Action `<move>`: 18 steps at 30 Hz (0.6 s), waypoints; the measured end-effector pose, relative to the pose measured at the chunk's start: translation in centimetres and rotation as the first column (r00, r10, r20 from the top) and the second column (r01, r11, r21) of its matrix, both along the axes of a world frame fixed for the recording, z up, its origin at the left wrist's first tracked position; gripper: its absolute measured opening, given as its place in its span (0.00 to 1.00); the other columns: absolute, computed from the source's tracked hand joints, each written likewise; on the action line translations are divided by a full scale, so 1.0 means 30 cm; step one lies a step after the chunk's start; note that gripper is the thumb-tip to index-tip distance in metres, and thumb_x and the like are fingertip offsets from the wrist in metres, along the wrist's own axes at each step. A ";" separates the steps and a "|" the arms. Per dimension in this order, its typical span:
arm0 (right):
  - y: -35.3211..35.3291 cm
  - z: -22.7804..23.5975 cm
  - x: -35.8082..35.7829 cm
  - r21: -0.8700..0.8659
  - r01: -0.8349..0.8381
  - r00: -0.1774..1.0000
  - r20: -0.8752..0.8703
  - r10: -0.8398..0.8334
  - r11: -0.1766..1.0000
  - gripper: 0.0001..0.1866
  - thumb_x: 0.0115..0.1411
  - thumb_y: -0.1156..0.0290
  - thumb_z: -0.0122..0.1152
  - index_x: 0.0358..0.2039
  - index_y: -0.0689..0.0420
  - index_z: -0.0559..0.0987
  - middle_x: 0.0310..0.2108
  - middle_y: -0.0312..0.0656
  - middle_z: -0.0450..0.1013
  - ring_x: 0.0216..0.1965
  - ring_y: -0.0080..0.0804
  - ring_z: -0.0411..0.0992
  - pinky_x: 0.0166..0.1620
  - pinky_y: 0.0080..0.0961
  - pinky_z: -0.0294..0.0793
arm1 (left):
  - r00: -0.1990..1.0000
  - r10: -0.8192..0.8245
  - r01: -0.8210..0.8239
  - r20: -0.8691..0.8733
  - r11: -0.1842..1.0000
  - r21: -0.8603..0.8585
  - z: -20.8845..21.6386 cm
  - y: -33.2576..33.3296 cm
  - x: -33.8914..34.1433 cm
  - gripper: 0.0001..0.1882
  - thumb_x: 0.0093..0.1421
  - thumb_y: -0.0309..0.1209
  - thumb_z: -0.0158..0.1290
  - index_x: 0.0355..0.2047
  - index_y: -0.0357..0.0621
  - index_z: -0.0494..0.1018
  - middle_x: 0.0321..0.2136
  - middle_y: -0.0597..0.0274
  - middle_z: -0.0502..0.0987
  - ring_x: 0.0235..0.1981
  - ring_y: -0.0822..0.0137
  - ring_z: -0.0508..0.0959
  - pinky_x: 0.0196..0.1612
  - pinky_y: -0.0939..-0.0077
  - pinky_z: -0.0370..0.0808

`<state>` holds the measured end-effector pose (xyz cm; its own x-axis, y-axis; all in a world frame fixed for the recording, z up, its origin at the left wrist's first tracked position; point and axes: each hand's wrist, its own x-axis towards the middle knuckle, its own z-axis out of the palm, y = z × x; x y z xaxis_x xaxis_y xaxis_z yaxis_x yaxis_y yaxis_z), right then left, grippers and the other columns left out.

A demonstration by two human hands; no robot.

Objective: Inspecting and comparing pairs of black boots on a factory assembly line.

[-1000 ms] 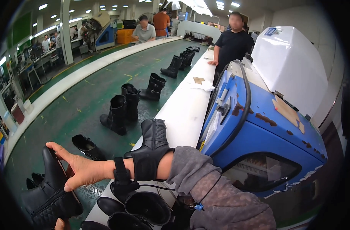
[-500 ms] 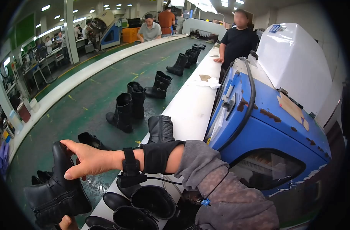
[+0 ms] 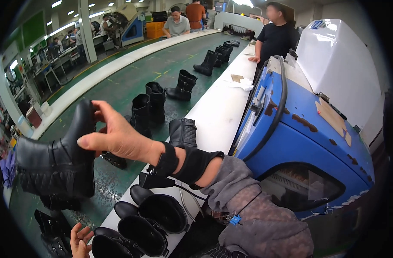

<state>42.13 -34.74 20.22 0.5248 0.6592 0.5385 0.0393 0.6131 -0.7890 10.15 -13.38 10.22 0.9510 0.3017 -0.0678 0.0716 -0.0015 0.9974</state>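
Note:
A black ankle boot [image 3: 54, 165] with a quilted panel hangs at the left, its toe pointing up and its shaft lower. My right hand [image 3: 119, 137] reaches across and grips the boot's foot, thumb on the near side and fingers on the far side. At the bottom left, my left hand [image 3: 80, 241] is partly in view with its fingers apart and nothing in them. It is beside a black boot [image 3: 112, 246] on the white ledge. Two more black boots, a middle one [image 3: 142, 232] and a farther one [image 3: 167, 213], stand there, openings facing me.
Several black boots [image 3: 181, 86] stand along the green surface [image 3: 119, 92]. A quilted boot [image 3: 182, 132] is on the white ledge [image 3: 213, 112]. At right stands a blue machine [image 3: 299, 146] with a white hood. A person in black [image 3: 276, 41] leans on the ledge; another sits far off.
My right hand has raised the boot and turned its quilted side toward me. My left hand has come away from the boot and now shows spread fingers. The view has shifted slightly.

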 end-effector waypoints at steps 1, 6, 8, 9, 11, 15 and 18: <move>-0.016 0.010 0.001 0.010 0.032 0.999 -0.001 -0.032 0.999 0.45 0.48 0.65 0.72 0.61 0.62 0.54 0.46 0.46 0.61 0.35 0.29 0.72 0.26 0.23 0.77 | 1.000 0.020 -0.020 -0.001 1.000 -0.010 -0.005 0.006 -0.005 0.31 0.67 0.40 0.48 0.63 0.33 0.56 0.57 0.44 0.67 0.58 0.54 0.68 0.62 0.64 0.62; -0.100 0.029 -0.019 0.022 0.073 0.997 -0.017 -0.073 0.997 0.44 0.49 0.63 0.72 0.59 0.63 0.56 0.46 0.47 0.63 0.38 0.30 0.72 0.26 0.23 0.78 | 0.985 0.171 -0.167 -0.031 0.979 0.120 -0.068 0.036 0.080 0.33 0.64 0.51 0.47 0.61 0.42 0.60 0.47 0.50 0.76 0.43 0.65 0.80 0.24 0.92 0.66; -0.132 0.029 -0.029 0.047 0.134 0.991 0.003 -0.134 0.990 0.41 0.51 0.64 0.71 0.59 0.65 0.58 0.45 0.47 0.68 0.37 0.30 0.75 0.30 0.24 0.78 | 0.995 0.098 -0.099 0.017 0.995 0.014 -0.083 0.050 0.080 0.30 0.67 0.48 0.45 0.62 0.41 0.60 0.51 0.48 0.74 0.47 0.64 0.78 0.33 0.84 0.75; -0.148 0.032 -0.031 0.065 0.145 0.989 0.016 -0.146 0.987 0.38 0.52 0.65 0.71 0.56 0.66 0.61 0.41 0.45 0.72 0.35 0.30 0.75 0.30 0.23 0.78 | 0.996 0.082 -0.082 0.039 0.997 -0.004 -0.091 0.050 0.065 0.33 0.65 0.49 0.48 0.62 0.39 0.59 0.53 0.46 0.71 0.50 0.61 0.76 0.44 0.74 0.77; -0.179 0.042 -0.028 0.084 0.189 0.980 0.046 -0.193 0.978 0.30 0.53 0.65 0.68 0.51 0.65 0.66 0.37 0.43 0.74 0.33 0.27 0.76 0.31 0.22 0.78 | 0.992 0.122 -0.123 0.045 0.992 0.025 -0.115 0.028 0.013 0.40 0.61 0.55 0.51 0.62 0.35 0.59 0.58 0.46 0.67 0.57 0.55 0.70 0.58 0.64 0.69; -0.232 0.051 -0.031 0.139 0.239 0.966 0.067 -0.250 0.961 0.25 0.58 0.64 0.63 0.50 0.63 0.67 0.38 0.41 0.74 0.34 0.27 0.78 0.33 0.23 0.82 | 0.937 0.338 -0.333 0.088 0.940 -0.074 -0.216 -0.114 -0.059 0.33 0.67 0.44 0.46 0.66 0.38 0.54 0.61 0.57 0.65 0.62 0.60 0.64 0.64 0.64 0.60; -0.275 0.050 -0.043 0.167 0.259 0.963 0.027 -0.268 0.951 0.30 0.56 0.64 0.66 0.51 0.67 0.64 0.39 0.44 0.72 0.34 0.28 0.77 0.32 0.23 0.82 | 0.890 0.373 -0.375 0.263 0.926 -0.047 -0.322 -0.294 -0.045 0.27 0.69 0.38 0.43 0.65 0.42 0.56 0.58 0.57 0.68 0.57 0.61 0.70 0.60 0.65 0.68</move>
<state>40.85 -42.99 21.74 0.6384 0.4038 0.6553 0.2529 0.6940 -0.6741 8.81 -22.21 0.56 0.7509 0.6381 0.1703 -0.1957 -0.0312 0.9802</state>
